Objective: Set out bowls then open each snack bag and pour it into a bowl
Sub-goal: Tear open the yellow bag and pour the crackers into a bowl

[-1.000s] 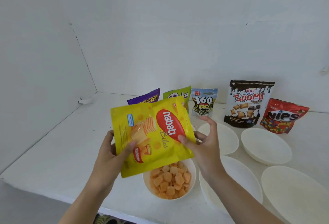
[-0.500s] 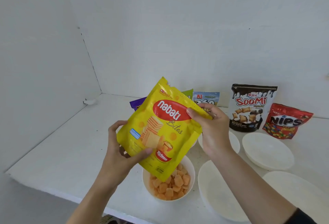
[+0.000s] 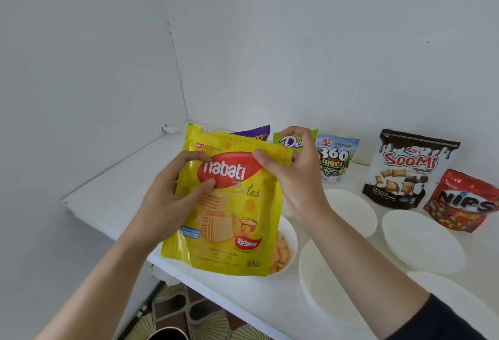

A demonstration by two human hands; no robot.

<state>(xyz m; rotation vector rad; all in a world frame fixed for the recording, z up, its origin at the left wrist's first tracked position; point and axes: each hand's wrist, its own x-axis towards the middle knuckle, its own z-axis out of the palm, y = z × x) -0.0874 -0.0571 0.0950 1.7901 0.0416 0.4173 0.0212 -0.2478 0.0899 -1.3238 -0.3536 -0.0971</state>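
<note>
**Ana:** Head view, centre frame: both hands hold the yellow bag point(image 3: 226, 212) upright above the front shelf point(image 3: 113, 196) edge. Where exactly is each grip?

**Ben:** The left hand point(image 3: 172, 199) wraps the bag's left side, thumb pressed on the red logo, fingers curled behind. The right hand point(image 3: 294, 177) pinches the top right corner between thumb and forefinger, its other fingers curled above the corner.

**Ana:** And the bag's lie?

**Ben:** Long axis runs nearly vertical, top seam toward the upper part of the frame, tilted slightly left. Its bottom hangs in front of the filled bowl point(image 3: 286, 242), which shows orange pieces at the bag's lower right.

**Ana:** So is the bag emptied?

**Ben:** Likely, as it looks flat, but I cannot see the mouth clearly. The top strip seems torn.

**Ana:** What does the next move turn on?

**Ben:** The right hand sits at the top seam, so it is the nearer one to seal or fold it. Unopened bags stand along the back wall, upper right: the green bag point(image 3: 291, 142) just behind that hand, the Soomi bag point(image 3: 405, 169) further right. Empty bowls point(image 3: 351, 210) lie to the right.
</note>
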